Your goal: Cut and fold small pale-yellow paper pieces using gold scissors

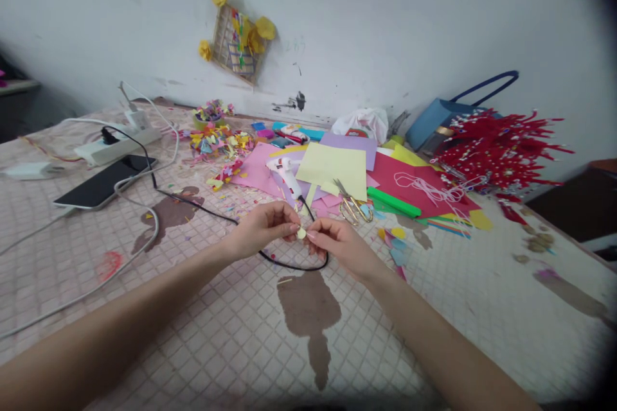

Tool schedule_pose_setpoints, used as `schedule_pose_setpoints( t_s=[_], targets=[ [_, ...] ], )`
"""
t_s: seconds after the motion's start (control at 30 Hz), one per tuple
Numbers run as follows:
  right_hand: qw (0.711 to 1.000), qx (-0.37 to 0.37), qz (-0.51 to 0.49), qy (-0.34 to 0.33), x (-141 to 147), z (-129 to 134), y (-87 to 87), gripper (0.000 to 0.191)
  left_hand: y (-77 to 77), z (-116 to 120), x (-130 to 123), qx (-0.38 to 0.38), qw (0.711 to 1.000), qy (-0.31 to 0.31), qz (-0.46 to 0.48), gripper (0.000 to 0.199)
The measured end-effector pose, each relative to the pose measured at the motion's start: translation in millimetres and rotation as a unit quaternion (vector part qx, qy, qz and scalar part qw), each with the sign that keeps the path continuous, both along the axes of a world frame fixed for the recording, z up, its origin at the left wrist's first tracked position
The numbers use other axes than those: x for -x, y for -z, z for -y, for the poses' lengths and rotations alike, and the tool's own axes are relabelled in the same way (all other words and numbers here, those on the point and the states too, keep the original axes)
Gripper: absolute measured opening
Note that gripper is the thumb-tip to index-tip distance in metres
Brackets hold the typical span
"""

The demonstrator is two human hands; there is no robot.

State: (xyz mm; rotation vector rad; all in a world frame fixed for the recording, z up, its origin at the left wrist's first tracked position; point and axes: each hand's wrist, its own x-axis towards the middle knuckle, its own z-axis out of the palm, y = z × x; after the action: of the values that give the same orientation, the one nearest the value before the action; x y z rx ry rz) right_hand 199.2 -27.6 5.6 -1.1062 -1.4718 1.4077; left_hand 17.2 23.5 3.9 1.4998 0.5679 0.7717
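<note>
Between my fingertips is a small pale-yellow paper piece (301,232). My left hand (267,228) pinches it from the left, and my right hand (340,245) pinches its right side. Just beyond the hands lies a white glue gun (286,177), its black cord (294,266) looping under and in front of my hands. Gold-handled scissors (353,203) rest right of the glue gun, by a pale-yellow paper sheet (332,170). Small cut paper pieces (396,245) in yellow, blue and pink lie to the right of my right hand.
At left are a power strip (118,144), a dark-screened phone (103,183) and white cables. A heap of paper cutouts (219,141) lies at back left. Red paper (409,183), a green stick (393,202), white string (429,187) and red beaded decorations (501,151) spread at right.
</note>
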Motion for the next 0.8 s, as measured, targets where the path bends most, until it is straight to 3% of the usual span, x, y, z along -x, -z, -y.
schedule_pose_setpoints(
  t_s=[0.2,0.8],
  targets=[
    [0.998,-0.044,0.043,0.022,1.5,1.4,-2.3,0.014,3.8,-1.9,-0.6,-0.002,1.0,0.003,-0.006,0.017],
    [0.999,-0.027,0.034,-0.003,1.6,2.1,-1.3,0.014,4.5,0.3,-0.9,0.025,0.999,0.0,-0.024,0.019]
  ],
)
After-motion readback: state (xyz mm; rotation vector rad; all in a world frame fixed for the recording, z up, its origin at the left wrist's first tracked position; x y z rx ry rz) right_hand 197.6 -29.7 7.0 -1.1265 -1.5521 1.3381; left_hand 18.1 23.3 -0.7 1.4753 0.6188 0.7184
